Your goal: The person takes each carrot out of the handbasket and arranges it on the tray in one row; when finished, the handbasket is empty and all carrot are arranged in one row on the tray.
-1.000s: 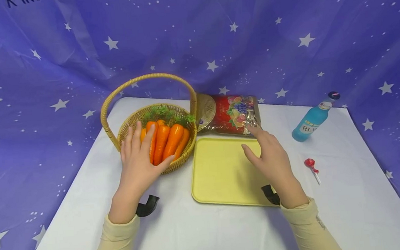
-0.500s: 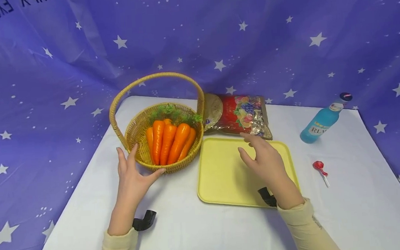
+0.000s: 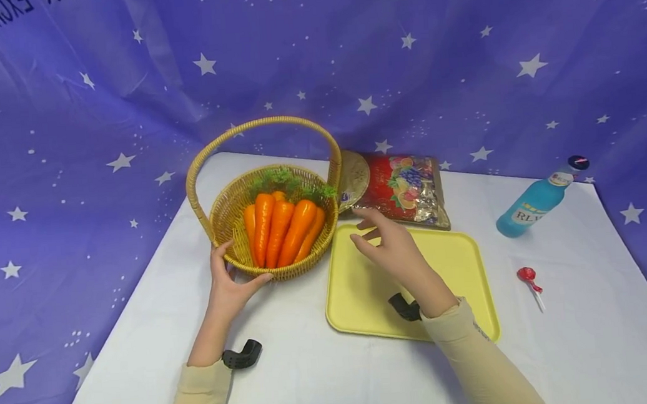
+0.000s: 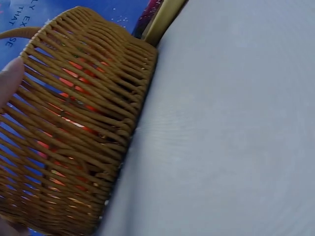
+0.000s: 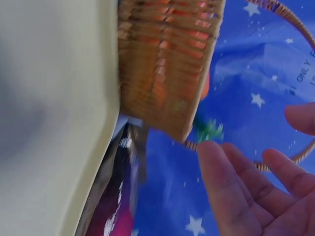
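A wicker basket (image 3: 307, 266) with a tall arched handle holds several orange carrots (image 3: 281, 236) with green tops. At its front left side is my left hand (image 3: 230, 293), thumb and fingers spread along the rim. In the left wrist view the thumb (image 4: 10, 82) lies against the basket's woven wall (image 4: 83, 123). Over the yellow tray (image 3: 355, 303) hovers my right hand (image 3: 390, 247), holding nothing, its fingers pointing toward the basket. The right wrist view shows those fingers (image 5: 219, 177) loosely bent and apart from the basket's wall (image 5: 162, 64).
Behind the tray lies a red and gold bag (image 3: 392, 188) with fruit pictures. A blue bottle (image 3: 535, 206) stands at the right, and a red lollipop (image 3: 527, 275) lies in front of it. The white table (image 3: 325, 383) ends at a starry purple cloth (image 3: 313, 52).
My left hand has drawn back from above the carrots and come to the basket's front left rim. The right hand has moved left over the tray. The head view has shifted slightly.
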Available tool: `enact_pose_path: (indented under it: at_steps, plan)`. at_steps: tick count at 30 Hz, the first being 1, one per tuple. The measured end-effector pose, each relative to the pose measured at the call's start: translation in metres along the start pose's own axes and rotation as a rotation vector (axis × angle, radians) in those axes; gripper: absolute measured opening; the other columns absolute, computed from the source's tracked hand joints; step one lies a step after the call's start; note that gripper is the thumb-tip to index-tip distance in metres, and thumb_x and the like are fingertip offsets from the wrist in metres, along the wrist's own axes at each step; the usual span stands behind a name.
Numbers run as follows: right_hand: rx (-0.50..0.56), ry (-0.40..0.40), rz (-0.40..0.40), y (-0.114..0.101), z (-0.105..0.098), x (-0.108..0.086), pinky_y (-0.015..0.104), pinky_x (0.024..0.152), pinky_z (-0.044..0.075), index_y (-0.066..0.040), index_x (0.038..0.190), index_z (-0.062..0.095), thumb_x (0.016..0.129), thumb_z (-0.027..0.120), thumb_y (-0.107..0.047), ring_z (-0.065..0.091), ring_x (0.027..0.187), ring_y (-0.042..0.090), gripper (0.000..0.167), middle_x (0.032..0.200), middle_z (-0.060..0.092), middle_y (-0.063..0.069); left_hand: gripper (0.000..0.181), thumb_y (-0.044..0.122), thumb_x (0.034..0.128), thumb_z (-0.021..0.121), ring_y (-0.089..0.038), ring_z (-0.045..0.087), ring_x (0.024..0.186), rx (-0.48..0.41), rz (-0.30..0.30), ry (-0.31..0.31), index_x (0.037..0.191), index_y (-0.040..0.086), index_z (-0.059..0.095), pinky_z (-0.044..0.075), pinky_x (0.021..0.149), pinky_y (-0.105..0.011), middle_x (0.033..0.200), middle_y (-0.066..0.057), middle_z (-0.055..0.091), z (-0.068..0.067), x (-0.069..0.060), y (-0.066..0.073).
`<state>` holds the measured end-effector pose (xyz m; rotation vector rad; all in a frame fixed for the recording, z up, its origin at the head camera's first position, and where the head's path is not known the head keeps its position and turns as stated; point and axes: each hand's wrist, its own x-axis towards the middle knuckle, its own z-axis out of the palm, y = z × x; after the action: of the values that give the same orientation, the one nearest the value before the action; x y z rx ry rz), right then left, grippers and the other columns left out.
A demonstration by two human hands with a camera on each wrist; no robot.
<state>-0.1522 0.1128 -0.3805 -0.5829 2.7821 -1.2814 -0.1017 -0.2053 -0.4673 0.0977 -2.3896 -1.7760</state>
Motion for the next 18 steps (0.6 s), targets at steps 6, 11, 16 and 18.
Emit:
enact_pose_path:
  at_steps: [6, 11, 16, 18]
  plan:
    - [0.076, -0.050, -0.012, -0.015, 0.014, 0.027, 0.036, 0.079, 0.056, -0.015, 0.138, 0.050, 0.094, 0.064, -0.024, 0.065, 0.094, 0.024, 0.047, 0.112, 0.066, 0.006, 0.094, 0.010, 0.0750, 0.084, -0.032, 0.016, 0.142, -0.048, 0.006, 0.021, 0.144, 0.009, 0.021, 0.022, 0.114, -0.051, 0.155, -0.018, 0.006, 0.003, 0.001, -0.005]
    - [0.088, -0.100, 0.037, -0.030, 0.022, 0.049, 0.036, 0.079, 0.055, -0.013, 0.137, 0.052, 0.093, 0.065, -0.025, 0.063, 0.094, 0.021, 0.048, 0.108, 0.066, 0.005, 0.093, 0.012, 0.0747, 0.084, -0.031, 0.013, 0.143, -0.049, -0.020, 0.030, 0.144, 0.011, 0.022, 0.020, 0.115, -0.049, 0.157, -0.015, 0.001, 0.004, 0.002, -0.005]
    - [0.016, -0.164, 0.094, -0.036, 0.032, 0.069, 0.037, 0.081, 0.054, -0.011, 0.137, 0.051, 0.092, 0.065, -0.028, 0.060, 0.102, 0.023, 0.050, 0.114, 0.064, 0.009, 0.093, 0.010, 0.0737, 0.085, -0.030, 0.011, 0.143, -0.059, -0.048, 0.034, 0.144, 0.011, 0.023, 0.019, 0.116, -0.046, 0.158, -0.013, -0.007, 0.004, 0.000, -0.003]
    - [-0.028, -0.186, 0.110, -0.037, 0.039, 0.077, 0.036, 0.081, 0.053, -0.011, 0.138, 0.050, 0.092, 0.064, -0.029, 0.060, 0.103, 0.023, 0.052, 0.117, 0.064, 0.011, 0.093, 0.010, 0.0736, 0.085, -0.029, 0.011, 0.143, -0.060, -0.051, 0.037, 0.143, 0.010, 0.023, 0.020, 0.116, -0.045, 0.158, -0.013, -0.007, 0.002, -0.001, -0.001]
